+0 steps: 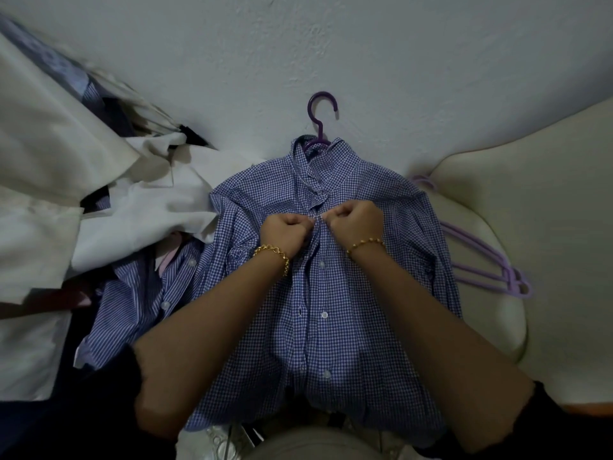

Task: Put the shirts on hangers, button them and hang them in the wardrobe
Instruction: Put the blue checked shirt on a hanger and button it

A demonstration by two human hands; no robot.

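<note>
A blue checked shirt [335, 327] lies front up across my lap and the surface ahead. It is on a dark purple hanger [321, 121] whose hook sticks out past the collar. My left hand [286, 230] and my right hand [355, 220] meet at the placket just below the collar. Each pinches an edge of the cloth with curled fingers, around a button. Lower white buttons down the front show unfastened. A blue striped shirt [139, 293] lies crumpled to the left.
A heap of white garments [99, 207] fills the left side, with more dark and patterned clothes behind it. Lilac hangers [487, 267] lie stacked on a cream cushioned seat [537, 207] at the right. A pale wall [298, 44] rises ahead.
</note>
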